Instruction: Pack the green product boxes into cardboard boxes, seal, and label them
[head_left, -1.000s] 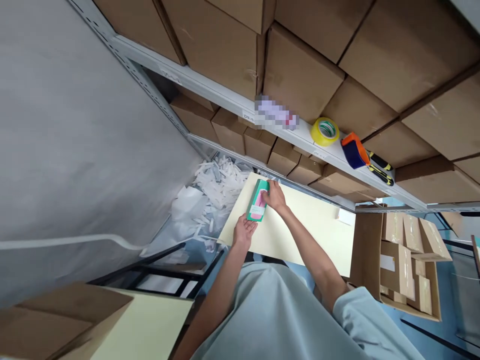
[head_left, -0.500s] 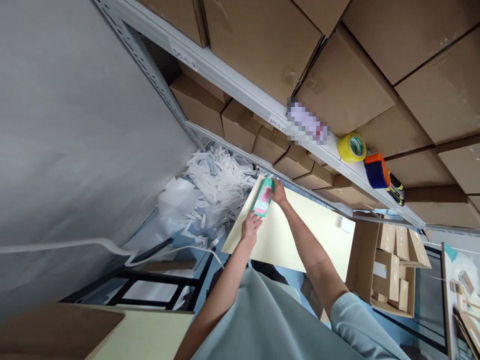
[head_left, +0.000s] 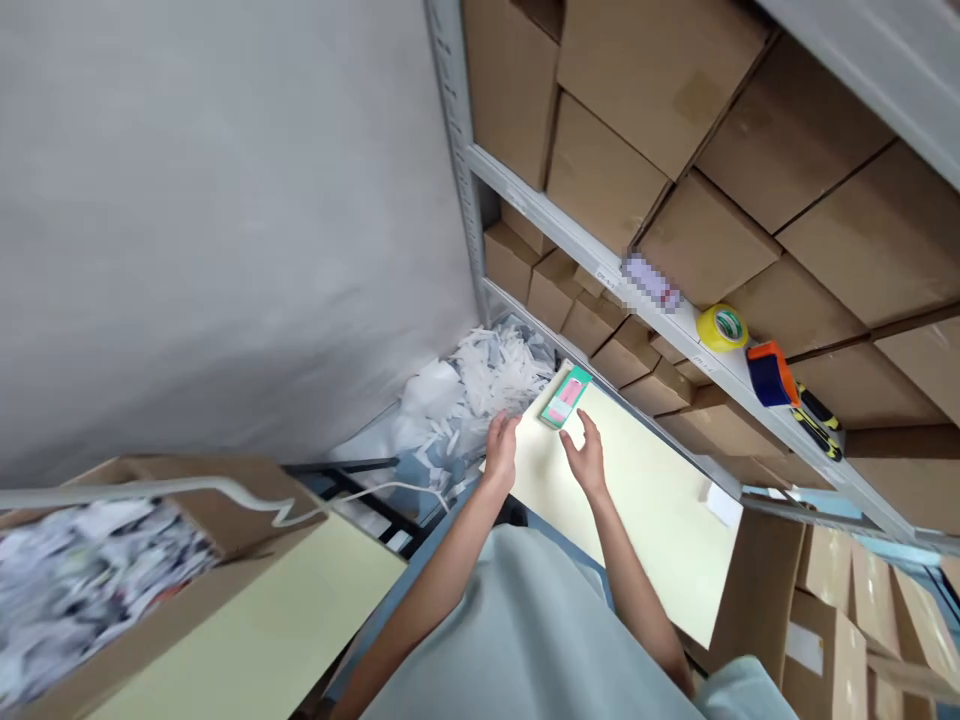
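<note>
A small green box with a pink front [head_left: 565, 397] lies near the far left corner of the pale yellow tabletop [head_left: 645, 490]. Just short of it, my right hand [head_left: 587, 455] hovers with thumb and fingers spread, holding nothing. My left hand [head_left: 501, 452] is raised by the table's left edge, its palm turned inward and its fingers apart from the box. Nothing is in that hand either.
Shelves of cardboard boxes [head_left: 630, 360] run behind the table. On the shelf rail sit yellow tape [head_left: 721, 327], a tape dispenser [head_left: 771, 374] and yellow-black handled tools [head_left: 817, 420]. Paper scraps [head_left: 495, 375] pile beyond; a carton of crumpled paper [head_left: 255, 520] stands left.
Both hands have come off the green and pink box, which now rests on the table. My view has swung left, bringing the carton of crumpled paper into sight.
</note>
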